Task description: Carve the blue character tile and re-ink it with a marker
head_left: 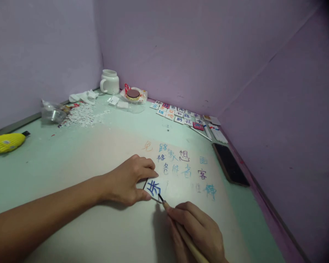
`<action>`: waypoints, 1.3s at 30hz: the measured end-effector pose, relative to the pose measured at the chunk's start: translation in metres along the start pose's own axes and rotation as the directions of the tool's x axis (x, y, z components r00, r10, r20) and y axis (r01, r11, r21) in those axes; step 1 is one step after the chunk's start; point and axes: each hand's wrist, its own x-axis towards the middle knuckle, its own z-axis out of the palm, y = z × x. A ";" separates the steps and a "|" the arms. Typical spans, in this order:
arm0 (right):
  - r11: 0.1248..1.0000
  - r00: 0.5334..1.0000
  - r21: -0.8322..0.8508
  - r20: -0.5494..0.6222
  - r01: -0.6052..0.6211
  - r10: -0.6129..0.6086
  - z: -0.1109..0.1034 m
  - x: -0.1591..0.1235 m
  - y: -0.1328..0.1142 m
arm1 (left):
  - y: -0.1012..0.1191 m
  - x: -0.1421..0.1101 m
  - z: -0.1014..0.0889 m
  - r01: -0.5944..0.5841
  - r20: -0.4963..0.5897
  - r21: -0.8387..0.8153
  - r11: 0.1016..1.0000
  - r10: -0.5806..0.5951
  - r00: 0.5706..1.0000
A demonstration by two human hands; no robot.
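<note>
My left hand [131,179] pinches the left edge of a small white block [154,187], thumb at its lower corner and fingers at its upper one. A dark blue Chinese character is written on the block's face. My right hand [199,226] grips a carving knife [190,245] with a pale wooden handle, held like a pen. The knife's thin dark tip meets the block near its right lower edge. Under both hands lies a pale sheet [120,226], with several handwritten characters in orange, blue and purple beyond the block.
Several lettered blocks [178,119] line the back wall, beside white markers [218,133] and a thin rod [200,133]. A phone [230,164] lies at right. Further left are a white mug [110,82], a round brown-topped tin [133,95], white scraps [80,116] and a yellow pouch [7,142].
</note>
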 end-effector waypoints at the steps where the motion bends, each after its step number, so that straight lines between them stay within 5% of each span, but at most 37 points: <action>1: 0.999 1.000 0.040 0.015 -0.006 0.005 -0.003 0.001 0.002 | 0.000 0.000 0.000 0.000 0.000 -0.003 1.000 0.000 1.000; 9: 0.960 1.000 0.280 -0.022 -0.011 0.018 -0.009 0.000 0.016 | -0.003 0.000 0.003 -0.006 -0.005 -0.025 1.000 0.005 1.000; 15: 0.990 0.998 0.136 0.052 0.023 -0.030 -0.008 0.002 0.007 | -0.002 0.000 0.001 -0.005 -0.002 -0.033 0.999 0.005 1.000; 20: 0.999 0.998 0.031 -0.064 0.020 -0.017 0.002 -0.006 0.005 | 0.000 0.001 0.001 0.006 0.006 -0.010 1.000 -0.006 1.000; 30: 1.000 0.999 -0.004 -0.047 0.019 -0.019 0.011 -0.008 0.001 | 0.002 0.001 0.000 0.023 0.013 -0.014 1.000 -0.023 1.000; 39: 0.941 0.990 0.316 0.112 -0.121 0.089 -0.009 0.008 0.013 | 0.000 0.001 0.000 0.012 0.013 -0.011 1.000 -0.011 1.000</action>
